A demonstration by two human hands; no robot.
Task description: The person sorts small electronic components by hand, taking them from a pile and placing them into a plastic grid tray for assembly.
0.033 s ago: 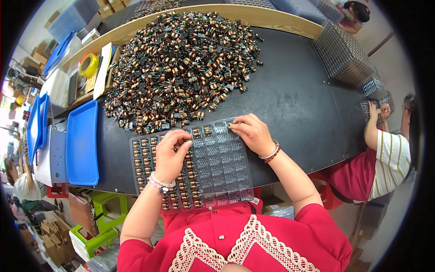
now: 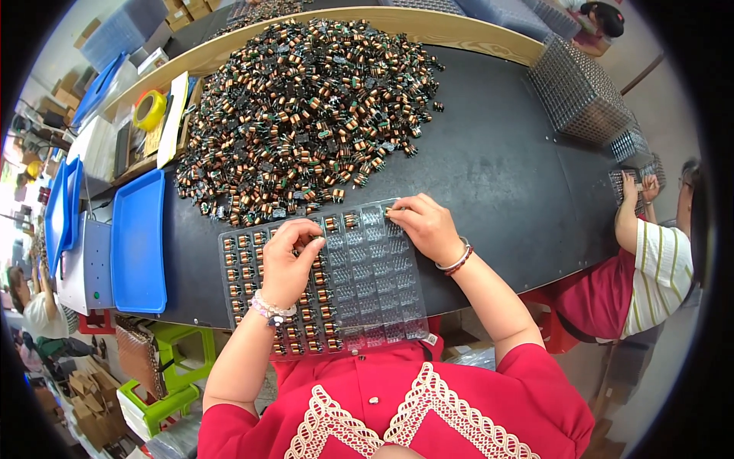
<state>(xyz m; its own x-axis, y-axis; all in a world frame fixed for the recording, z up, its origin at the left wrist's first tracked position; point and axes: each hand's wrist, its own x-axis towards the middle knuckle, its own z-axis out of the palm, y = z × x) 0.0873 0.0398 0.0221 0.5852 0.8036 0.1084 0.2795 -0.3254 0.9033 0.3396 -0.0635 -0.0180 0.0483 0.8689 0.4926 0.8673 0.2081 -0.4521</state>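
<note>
A clear plastic blister tray [image 2: 378, 294] lies across the table's near edge in front of me. Small copper-wound coils [image 2: 313, 329] fill its left columns, and two more sit in the top row further right; the other right-hand pockets hold nothing. My left hand [image 2: 289, 262] hovers over the upper middle of the tray, thumb and forefinger pinched on a small coil mostly hidden by the fingertips. At the tray's top right corner, my right hand [image 2: 427, 228] pinches another small coil [image 2: 388, 212]. A big heap of loose coils [image 2: 306, 115] rises just beyond the tray.
A blue tray [image 2: 139, 241] stands at the left, below a box holding yellow tape [image 2: 150, 110]. A wooden board [image 2: 459, 34] edges the table's far side. Stacked clear trays [image 2: 581, 88] stand far right, near a co-worker's hands [image 2: 638, 187]. Green stools [image 2: 180, 359] are lower left.
</note>
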